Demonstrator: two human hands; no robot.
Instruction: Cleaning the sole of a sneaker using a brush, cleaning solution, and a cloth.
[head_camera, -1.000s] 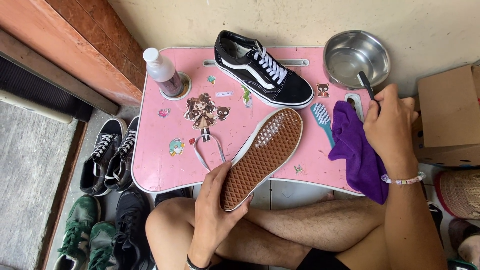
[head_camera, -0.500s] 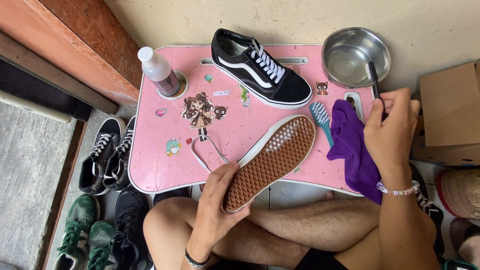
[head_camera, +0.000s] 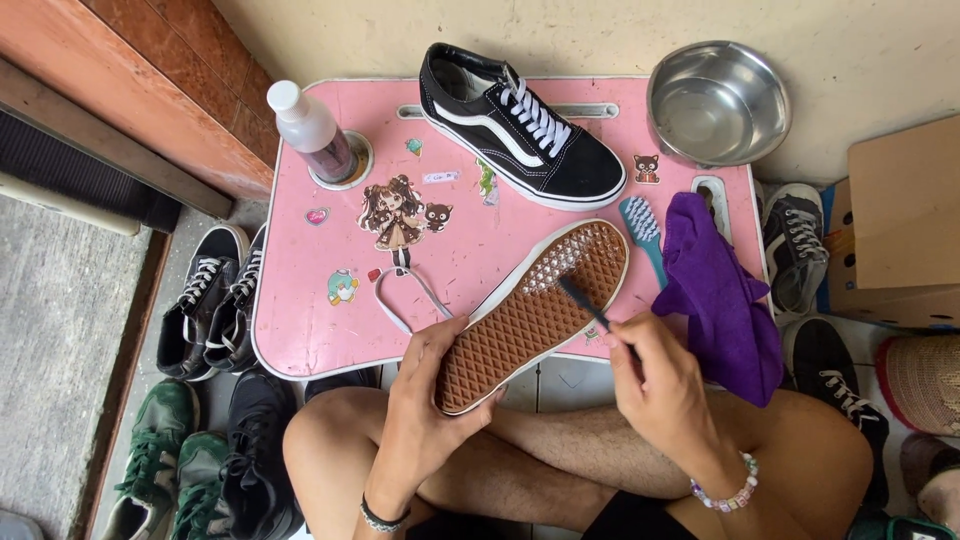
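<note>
My left hand grips the heel end of an upturned sneaker, its brown waffle sole facing me over the front edge of a pink lap table. My right hand holds a black toothbrush whose bristle end rests on the sole near the toe. The matching black sneaker with white laces stands upright at the back of the table. A loose white lace lies by my left hand.
On the table are a pink liquid bottle, a steel bowl, a teal brush and a purple cloth. Several shoes lie on the floor at left and right. A cardboard box is at right.
My right hand came down from the steel bowl with the black toothbrush and set its bristles on the sole. The upturned sneaker shifted slightly in my left hand.
</note>
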